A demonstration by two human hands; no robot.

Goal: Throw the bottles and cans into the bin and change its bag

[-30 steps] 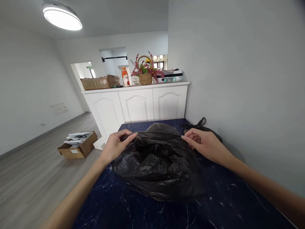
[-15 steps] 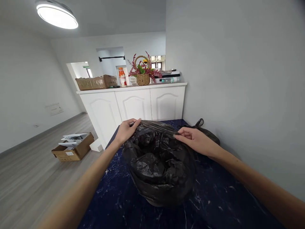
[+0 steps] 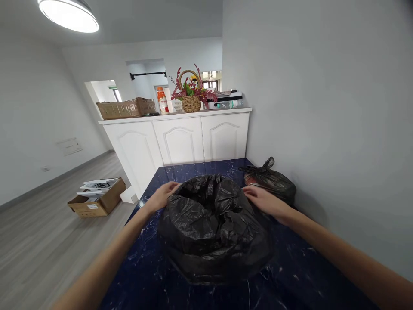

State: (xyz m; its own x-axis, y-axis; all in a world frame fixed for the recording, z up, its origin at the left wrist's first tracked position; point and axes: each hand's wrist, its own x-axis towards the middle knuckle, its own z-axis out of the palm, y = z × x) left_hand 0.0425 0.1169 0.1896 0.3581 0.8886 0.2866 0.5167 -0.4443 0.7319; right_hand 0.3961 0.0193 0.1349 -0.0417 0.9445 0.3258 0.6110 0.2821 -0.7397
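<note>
- A large black bag (image 3: 213,232) sits mid-worktop (image 3: 180,284), bulging and crumpled; its contents are hidden
- left hand (image 3: 161,197) and right hand (image 3: 264,201) press its far sides; fingers hidden, grip cannot be told
- a smaller knotted black bag (image 3: 272,181) lies just behind, something red showing through
- a cardboard box (image 3: 97,202) of papers stands on the floor

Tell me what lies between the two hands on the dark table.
In the head view, the big black bag fills the stretch between the left hand and right hand.
</note>
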